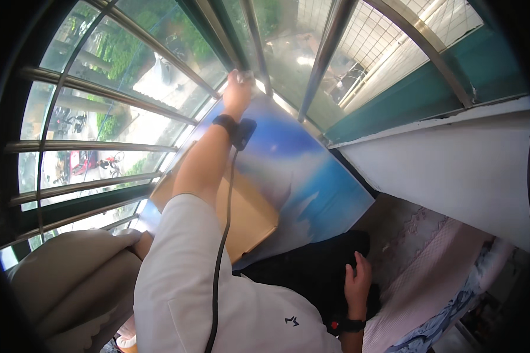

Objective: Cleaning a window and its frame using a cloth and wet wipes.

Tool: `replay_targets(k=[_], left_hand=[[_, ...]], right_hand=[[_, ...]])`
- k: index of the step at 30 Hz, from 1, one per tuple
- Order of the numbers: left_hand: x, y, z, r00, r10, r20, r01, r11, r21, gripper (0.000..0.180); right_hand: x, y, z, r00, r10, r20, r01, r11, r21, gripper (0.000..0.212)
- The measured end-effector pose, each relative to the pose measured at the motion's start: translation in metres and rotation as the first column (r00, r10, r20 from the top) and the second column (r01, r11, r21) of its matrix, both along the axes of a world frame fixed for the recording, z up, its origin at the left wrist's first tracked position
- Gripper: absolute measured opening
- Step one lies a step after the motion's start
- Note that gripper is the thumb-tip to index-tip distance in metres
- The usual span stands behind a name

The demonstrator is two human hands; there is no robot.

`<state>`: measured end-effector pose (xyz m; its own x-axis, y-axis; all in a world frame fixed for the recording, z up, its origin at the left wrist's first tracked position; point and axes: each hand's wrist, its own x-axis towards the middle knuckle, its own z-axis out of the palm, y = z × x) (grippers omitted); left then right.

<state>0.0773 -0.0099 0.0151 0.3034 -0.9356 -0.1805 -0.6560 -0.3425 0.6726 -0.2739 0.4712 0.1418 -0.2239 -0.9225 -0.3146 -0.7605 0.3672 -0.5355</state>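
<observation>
My left arm stretches far forward over a blue sky-patterned surface (312, 170). At the corner where two window panes meet, my left hand (237, 97) is closed around a small pale, crumpled thing (245, 77), too blurred to name. A black device (244, 134) is strapped to that wrist, and its cable (222, 247) runs back along my arm. Low on the right, my right hand (358, 279) is open, fingers loosely apart, beside my black-clad leg (312, 259). Nothing shows in it. A tan cardboard box (250, 215) lies on the patterned surface, partly hidden under my left arm.
Metal bars (100, 88) cross the windows on the left and ahead. A white ledge (447, 165) runs along the right. Grey-brown cloth (70, 282) bunches at the lower left. A pink quilted cover (424, 276) lies to the right of my right hand.
</observation>
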Motion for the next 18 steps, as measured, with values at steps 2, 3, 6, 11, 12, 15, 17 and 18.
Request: replay_targets(k=[2,3,6,11,12,15,17,18], left_hand=[[-0.010,0.005,-0.004,0.993,-0.087,0.077,0.095,0.990,-0.107,0.044],[-0.011,0.007,-0.011,0.935,-0.180,0.305,0.242,0.953,-0.181,0.044],[-0.016,0.005,-0.019,0.912,-0.162,0.377,0.237,0.958,-0.164,0.043],[-0.020,-0.017,-0.005,0.862,-0.236,0.449,0.251,0.968,0.028,0.040],[-0.018,-0.022,-0.003,0.833,-0.270,0.483,0.255,0.962,0.098,0.042],[-0.003,-0.024,0.011,0.760,-0.382,0.526,0.355,0.922,0.157,0.038],[0.007,-0.024,0.012,0.775,-0.383,0.503,0.341,0.923,0.179,0.037],[0.011,-0.025,0.012,0.788,-0.396,0.472,0.343,0.918,0.198,0.036]], right_hand=[[0.000,-0.003,-0.001,1.000,-0.002,-0.001,0.002,1.000,0.010,0.042],[0.000,-0.006,-0.001,1.000,-0.007,0.005,0.007,1.000,0.016,0.041],[-0.002,-0.013,-0.002,1.000,-0.016,0.008,0.016,1.000,0.005,0.040],[-0.004,-0.018,-0.007,1.000,-0.012,-0.016,0.011,1.000,-0.029,0.039],[-0.005,-0.019,-0.008,1.000,-0.010,-0.021,0.009,0.999,-0.033,0.038],[-0.006,-0.024,-0.012,1.000,0.002,-0.020,-0.003,1.000,-0.023,0.037],[-0.008,-0.026,-0.020,0.999,0.038,0.004,-0.038,0.999,-0.011,0.036],[-0.014,-0.019,-0.027,1.000,-0.006,-0.002,0.006,1.000,-0.014,0.036]])
